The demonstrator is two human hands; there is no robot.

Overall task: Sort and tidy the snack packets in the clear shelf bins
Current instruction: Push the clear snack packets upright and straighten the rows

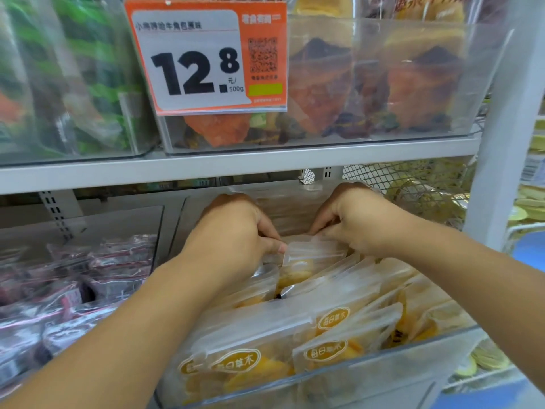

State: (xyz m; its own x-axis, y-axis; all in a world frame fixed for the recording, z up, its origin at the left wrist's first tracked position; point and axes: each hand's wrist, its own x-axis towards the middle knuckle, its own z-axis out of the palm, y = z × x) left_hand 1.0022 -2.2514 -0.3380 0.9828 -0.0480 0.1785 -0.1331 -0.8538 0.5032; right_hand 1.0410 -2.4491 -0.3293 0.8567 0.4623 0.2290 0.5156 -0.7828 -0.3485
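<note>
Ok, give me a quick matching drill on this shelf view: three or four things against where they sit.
Things:
1. price tag
2. purple packets
3. yellow packets
4. left hand

Places:
A. lower bin on the left
B. clipped to the upper bin's front
C. reaching into the back of the lower bin
D. front of the lower bin

Pairs: 1-B, 2-A, 3-D, 4-C

Lower shelf, right: a clear bin (383, 376) holding snack packets (333, 317) stacked front to back.
Lower shelf, left: a neighbouring bin (153, 231) with other packets (73, 290) in it.
Hands: left hand (233, 234) and right hand (356, 219) both at the back of the right bin, on one packet (309, 255) (standing behind the rest).
Upper shelf (236, 166): two more bins side by side above.
Price tag (206, 54): on the upper right bin's front.
</note>
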